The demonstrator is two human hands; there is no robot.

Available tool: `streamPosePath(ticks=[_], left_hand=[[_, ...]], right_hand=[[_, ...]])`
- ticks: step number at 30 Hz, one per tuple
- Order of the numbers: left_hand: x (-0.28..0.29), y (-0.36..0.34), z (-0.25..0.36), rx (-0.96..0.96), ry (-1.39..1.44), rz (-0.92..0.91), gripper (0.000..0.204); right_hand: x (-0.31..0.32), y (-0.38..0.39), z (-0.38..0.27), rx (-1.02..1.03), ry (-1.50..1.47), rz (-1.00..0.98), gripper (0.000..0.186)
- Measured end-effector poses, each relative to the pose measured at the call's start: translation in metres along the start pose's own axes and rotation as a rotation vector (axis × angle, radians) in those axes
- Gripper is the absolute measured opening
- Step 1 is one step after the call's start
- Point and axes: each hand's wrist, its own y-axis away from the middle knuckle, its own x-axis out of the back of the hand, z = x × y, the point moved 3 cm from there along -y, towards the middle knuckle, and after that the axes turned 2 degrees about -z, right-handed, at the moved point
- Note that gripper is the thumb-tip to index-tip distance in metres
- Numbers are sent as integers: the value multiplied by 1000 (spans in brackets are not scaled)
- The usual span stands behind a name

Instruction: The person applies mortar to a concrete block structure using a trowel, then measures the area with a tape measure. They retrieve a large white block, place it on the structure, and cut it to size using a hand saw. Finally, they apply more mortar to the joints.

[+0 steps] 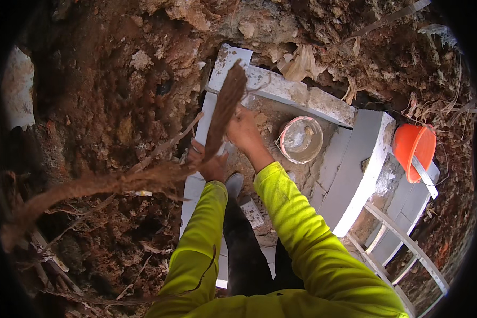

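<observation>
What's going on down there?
A person in yellow sleeves has both hands at the left block wall, the right hand farther forward than the left hand. A root partly hides them, so their grip is unclear. A round bucket stands to their right; an orange bucket sits beyond the right wall.

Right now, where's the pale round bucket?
In the head view, the pale round bucket is right of centre, on the ground inside the block walls, right of the right hand and left of the orange bucket.

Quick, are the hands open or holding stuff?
Left hand: at the pale blocks; open or closed can't be told.
Right hand: partly behind the brown root; grip can't be told.
</observation>
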Motion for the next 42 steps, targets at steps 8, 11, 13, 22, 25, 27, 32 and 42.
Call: streamPosePath(ticks=[8, 11, 13, 22, 25, 27, 32, 42], left_hand=[[-22, -6, 29, 54, 14, -63, 115], [-17, -9, 47, 18, 56, -66, 114], [-17, -11, 51, 16, 64, -70, 115], [-8, 0, 50, -8, 60, -58, 115], [-17, -1, 53, -17, 38, -47, 118], [-12, 0, 48, 1, 7, -81, 120], [-29, -4, 43, -23, 2, -61, 122], [-26, -3, 39, -77, -63, -16, 122]], right_hand=[[3, -37, -9, -29, -131, 169, 54], [15, -75, -20, -57, -66, 138, 56], [12, -99, -15, -134, -46, 129, 56], [13, -81, -12, -88, 90, 37, 58], [24, -85, 5, -107, 175, -81, 58], [40, -5, -11, -150, -1, -128, 57], [101, 152, 33, -65, -255, 64, 60], [321, 137, 256, -102, 822, 615, 50]])
